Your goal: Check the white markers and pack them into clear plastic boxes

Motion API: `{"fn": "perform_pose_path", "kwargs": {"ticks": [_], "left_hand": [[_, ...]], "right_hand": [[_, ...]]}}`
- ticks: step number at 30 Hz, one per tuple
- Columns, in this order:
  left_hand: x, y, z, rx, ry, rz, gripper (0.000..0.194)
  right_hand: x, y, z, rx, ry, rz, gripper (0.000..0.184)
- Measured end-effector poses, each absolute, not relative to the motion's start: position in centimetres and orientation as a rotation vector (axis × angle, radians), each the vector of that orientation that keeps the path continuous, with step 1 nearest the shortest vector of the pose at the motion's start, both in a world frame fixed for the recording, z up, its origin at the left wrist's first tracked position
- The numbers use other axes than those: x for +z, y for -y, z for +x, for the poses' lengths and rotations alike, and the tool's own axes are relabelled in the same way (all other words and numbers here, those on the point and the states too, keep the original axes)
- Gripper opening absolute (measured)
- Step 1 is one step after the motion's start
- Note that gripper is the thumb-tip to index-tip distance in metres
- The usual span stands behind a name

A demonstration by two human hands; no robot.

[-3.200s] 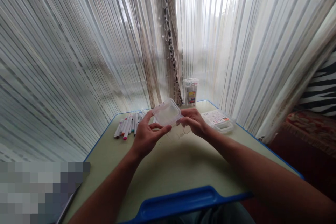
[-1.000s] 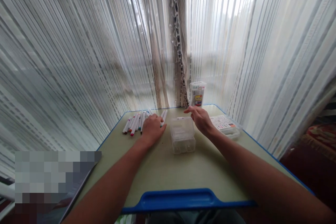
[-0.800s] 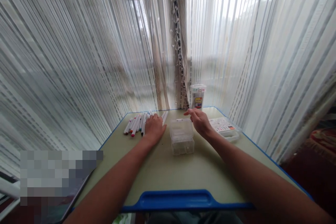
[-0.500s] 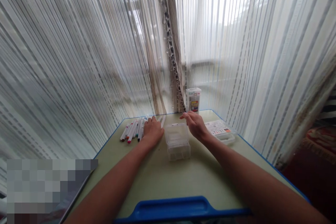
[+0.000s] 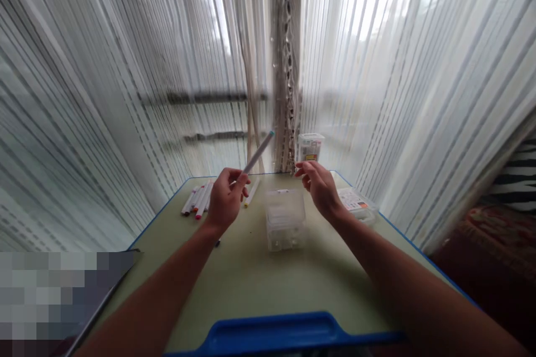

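Note:
My left hand (image 5: 226, 198) grips a slim white marker (image 5: 259, 152), raised and tilted up to the right, with a teal tip at its upper end. My right hand (image 5: 319, 188) hovers behind and to the right of a clear plastic box (image 5: 286, 228), fingers partly bent and apart, holding nothing. The box stands on the table with its lid up. Left of my left hand lies a group of white markers (image 5: 198, 199) with coloured ends. One marker with a yellow end (image 5: 252, 194) lies just right of that hand. A dark marker end (image 5: 218, 243) shows beside my left wrist.
On the pale green table (image 5: 268, 284) with blue edging, an upright clear marker case (image 5: 310, 146) stands at the back. A flat clear case with a printed sheet (image 5: 355, 202) lies at right. String curtains (image 5: 201, 67) hang behind.
Earlier I held the clear box in both hands; it then stood on the table. My left hand has since lifted a marker from the group. My right hand stays near the box.

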State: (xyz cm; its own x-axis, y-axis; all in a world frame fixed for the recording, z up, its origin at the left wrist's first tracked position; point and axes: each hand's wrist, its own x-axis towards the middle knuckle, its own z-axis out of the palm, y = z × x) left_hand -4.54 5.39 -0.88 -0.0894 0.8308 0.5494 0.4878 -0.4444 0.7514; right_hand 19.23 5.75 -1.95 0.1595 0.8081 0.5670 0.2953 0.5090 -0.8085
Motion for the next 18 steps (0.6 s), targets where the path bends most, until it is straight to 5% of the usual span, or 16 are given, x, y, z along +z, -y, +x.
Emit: {"fn": "perform_pose_path", "kwargs": {"ticks": [5, 11, 18], "left_hand": [[-1.3, -3.8, -3.3, 1.625, -0.964, 1.707, 0.028], [-1.4, -2.9, -3.4, 1.606, -0.97, 1.981, 0.025], [-1.4, -1.9, -2.4, 1.59, -0.945, 2.089, 0.024]], "right_hand": [[0.4, -4.5, 19.0, 0.626, 1.336, -0.897, 0.046], [3.8, -3.6, 19.3, 0.893, 1.393, -0.748, 0.055], [1.0, -2.0, 19.8, 0.862, 1.32, -0.714, 0.04]]}}
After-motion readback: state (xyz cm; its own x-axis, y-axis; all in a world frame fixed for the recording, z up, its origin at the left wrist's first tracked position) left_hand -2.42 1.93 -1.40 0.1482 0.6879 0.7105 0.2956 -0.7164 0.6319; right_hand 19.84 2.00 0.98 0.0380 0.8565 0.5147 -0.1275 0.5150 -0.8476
